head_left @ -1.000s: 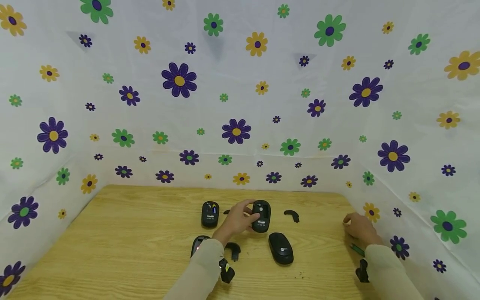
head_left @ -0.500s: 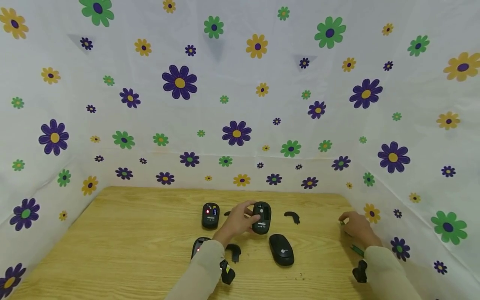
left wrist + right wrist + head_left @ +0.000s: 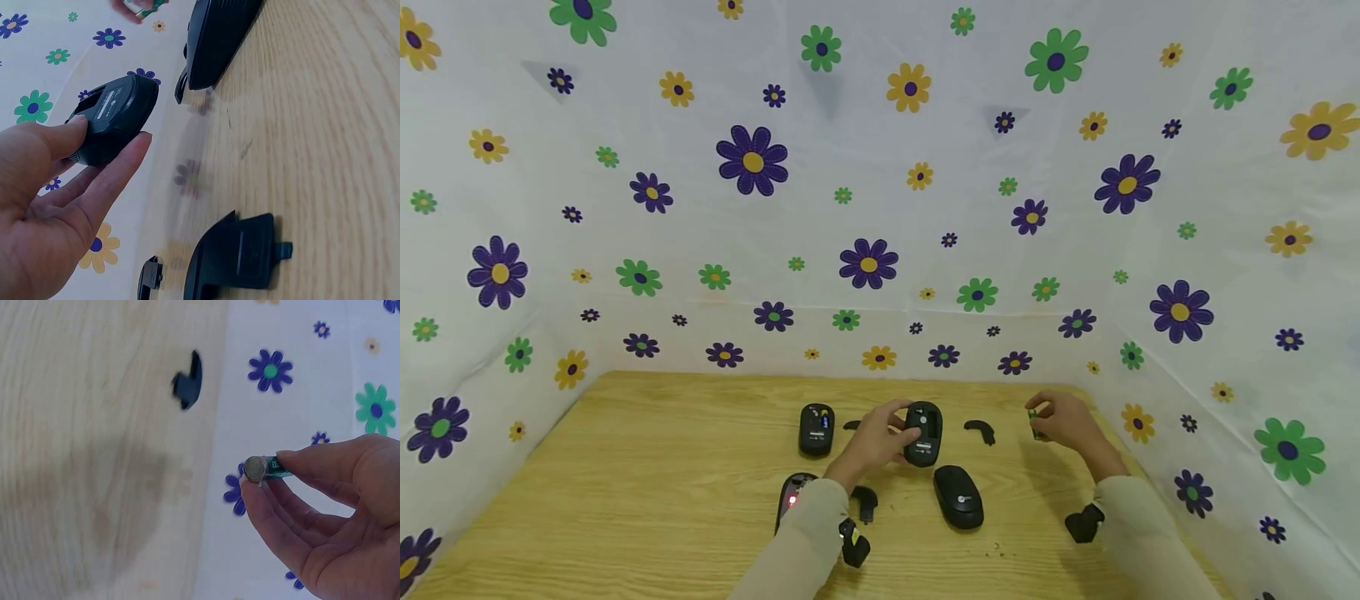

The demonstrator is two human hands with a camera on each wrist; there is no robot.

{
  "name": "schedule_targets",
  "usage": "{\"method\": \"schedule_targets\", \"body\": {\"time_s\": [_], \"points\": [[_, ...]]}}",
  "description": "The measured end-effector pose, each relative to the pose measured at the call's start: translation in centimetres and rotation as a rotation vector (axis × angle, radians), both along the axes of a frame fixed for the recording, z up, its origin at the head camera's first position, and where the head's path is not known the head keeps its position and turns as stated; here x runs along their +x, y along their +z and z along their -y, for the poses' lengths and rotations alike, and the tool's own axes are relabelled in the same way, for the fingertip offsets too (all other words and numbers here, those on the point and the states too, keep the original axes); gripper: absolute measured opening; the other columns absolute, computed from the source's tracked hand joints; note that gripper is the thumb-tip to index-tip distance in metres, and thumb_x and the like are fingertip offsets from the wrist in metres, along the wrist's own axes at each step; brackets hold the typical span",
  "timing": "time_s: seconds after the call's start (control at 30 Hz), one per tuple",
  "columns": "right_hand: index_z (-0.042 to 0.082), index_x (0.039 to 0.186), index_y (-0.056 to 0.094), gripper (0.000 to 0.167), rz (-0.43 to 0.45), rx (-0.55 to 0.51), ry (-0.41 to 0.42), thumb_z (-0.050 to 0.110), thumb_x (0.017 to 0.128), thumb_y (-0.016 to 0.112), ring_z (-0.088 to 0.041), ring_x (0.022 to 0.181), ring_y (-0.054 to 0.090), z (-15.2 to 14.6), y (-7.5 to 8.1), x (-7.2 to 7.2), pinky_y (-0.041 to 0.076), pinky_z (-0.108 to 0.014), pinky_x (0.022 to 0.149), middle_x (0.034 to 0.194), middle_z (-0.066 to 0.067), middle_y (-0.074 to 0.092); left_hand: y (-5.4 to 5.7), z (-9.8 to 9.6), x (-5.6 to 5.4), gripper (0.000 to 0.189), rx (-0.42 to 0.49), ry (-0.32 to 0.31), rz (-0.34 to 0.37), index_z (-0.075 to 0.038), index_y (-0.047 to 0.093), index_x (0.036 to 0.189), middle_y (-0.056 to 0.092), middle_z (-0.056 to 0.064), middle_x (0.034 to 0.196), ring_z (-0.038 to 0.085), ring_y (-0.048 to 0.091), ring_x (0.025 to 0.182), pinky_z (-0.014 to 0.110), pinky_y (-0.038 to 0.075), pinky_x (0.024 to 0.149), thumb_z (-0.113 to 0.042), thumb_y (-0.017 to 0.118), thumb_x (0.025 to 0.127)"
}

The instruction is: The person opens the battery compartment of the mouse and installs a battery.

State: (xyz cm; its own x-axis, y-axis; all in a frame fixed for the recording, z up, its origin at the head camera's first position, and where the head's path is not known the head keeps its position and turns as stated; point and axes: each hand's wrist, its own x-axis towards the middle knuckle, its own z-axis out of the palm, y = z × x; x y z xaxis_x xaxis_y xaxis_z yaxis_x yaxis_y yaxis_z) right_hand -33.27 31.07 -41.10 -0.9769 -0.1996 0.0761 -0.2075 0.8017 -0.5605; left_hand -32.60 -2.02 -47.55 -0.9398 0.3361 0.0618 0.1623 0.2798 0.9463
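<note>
Two full hands: the right hand (image 3: 1063, 418) has moved inward, bringing a pinched green battery (image 3: 269, 467) nearer the black mouse (image 3: 928, 452) gripped by the left hand (image 3: 874, 440); the mouse's compartment (image 3: 933, 423) seems unfilled.

- left sleeve (image 3: 801, 537), right sleeve (image 3: 1150, 537): pale beige, long
- left wrist camera (image 3: 856, 552): black, blocky, small yellow mark (image 3: 855, 536)
- right wrist camera (image 3: 1082, 525): black, blocky
- left hand (image 3: 876, 438), right hand (image 3: 1064, 419): bare
</note>
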Motion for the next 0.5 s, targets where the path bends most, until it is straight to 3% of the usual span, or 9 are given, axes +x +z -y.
{"method": "schedule_targets", "body": {"time_s": [0.5], "points": [[-0.005, 0.115, 0.068, 0.024, -0.043, -0.093, 0.085, 0.002, 0.092, 0.068, -0.029, 0.075, 0.075, 7.3, 1.4, -0.2, 0.067, -0.041, 0.068, 0.103, -0.028, 0.073, 0.2, -0.1, 0.0, 0.055, 0.004, -0.003, -0.007, -0.009, 0.047, 0.153, 0.065, 0.027, 0.125, 0.025, 0.073, 0.087, 0.043, 0.067, 0.067, -0.012, 0.066, 0.102]]}}
